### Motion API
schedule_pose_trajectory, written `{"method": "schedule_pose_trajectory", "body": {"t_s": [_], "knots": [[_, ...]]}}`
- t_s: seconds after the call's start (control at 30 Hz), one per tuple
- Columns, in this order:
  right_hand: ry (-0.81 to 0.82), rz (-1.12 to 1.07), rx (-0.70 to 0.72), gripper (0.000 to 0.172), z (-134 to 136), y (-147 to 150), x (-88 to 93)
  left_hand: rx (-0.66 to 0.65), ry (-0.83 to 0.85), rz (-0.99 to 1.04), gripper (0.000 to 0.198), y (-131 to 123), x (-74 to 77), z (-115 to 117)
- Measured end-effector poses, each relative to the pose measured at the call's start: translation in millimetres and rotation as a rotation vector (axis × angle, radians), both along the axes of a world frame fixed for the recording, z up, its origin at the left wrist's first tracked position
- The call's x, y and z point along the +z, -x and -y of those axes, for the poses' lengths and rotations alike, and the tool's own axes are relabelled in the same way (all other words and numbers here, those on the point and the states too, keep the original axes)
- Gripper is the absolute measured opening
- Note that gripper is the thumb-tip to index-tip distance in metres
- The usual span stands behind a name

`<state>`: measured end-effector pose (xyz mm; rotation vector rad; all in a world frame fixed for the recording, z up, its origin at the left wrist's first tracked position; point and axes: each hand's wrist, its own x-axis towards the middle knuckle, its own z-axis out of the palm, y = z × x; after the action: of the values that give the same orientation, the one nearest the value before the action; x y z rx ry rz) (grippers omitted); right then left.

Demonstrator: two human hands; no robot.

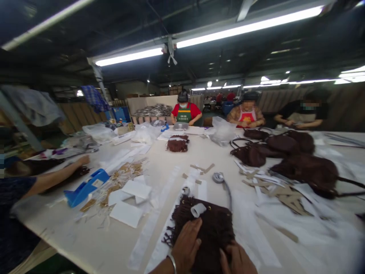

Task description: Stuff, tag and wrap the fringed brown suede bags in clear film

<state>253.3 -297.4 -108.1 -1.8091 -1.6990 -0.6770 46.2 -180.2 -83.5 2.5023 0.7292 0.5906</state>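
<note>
A dark brown fringed bag [215, 228] lies flat on the table in front of me, its fringe spilling out on the left. My left hand [186, 243], with a metal bangle at the wrist, rests on the bag's left part, fingers stretched out. On the lower right part of the bag is my right hand [238, 258], thumb and bent forefinger apart; its other fingers are partly hidden. Just beyond my left fingertips, a curled white piece [198, 209] sits on the bag near small metal eyelets. A roll of tape [185, 191] touches or nearly touches the bag's top edge.
Left stand a blue tape dispenser [87, 186], white cards [127, 214] and paper scraps. A grey tape measure [218, 177] lies beyond the bag. Brown bags [308, 173] and tan strips [291, 198] are piled right. A co-worker's arm [61, 177] reaches in from the left; several people sit opposite.
</note>
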Motion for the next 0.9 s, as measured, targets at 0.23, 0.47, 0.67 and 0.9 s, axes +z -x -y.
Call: {"method": "schedule_pose_trajectory", "body": {"t_s": [0.23, 0.47, 0.67, 0.9], "knots": [[0.201, -0.331, -0.400, 0.026, 54.6, -5.5, 59.7, -0.005, 0.095, 0.081, 0.052, 0.9, 10.0, -4.2], [0.321, -0.438, 0.111, 0.027, 23.7, 61.6, 96.9, -0.138, 0.105, 0.118, 0.041, 9.8, 21.2, -6.4], [0.553, -0.267, 0.225, 0.045, 21.8, 64.9, 91.8, -0.142, 0.169, 0.139, 0.017, 10.1, 27.3, -8.0], [0.585, -0.416, 0.271, 0.037, 43.1, 44.1, 93.6, -0.118, 0.198, 0.144, 0.030, 5.5, 33.1, -7.9]]}}
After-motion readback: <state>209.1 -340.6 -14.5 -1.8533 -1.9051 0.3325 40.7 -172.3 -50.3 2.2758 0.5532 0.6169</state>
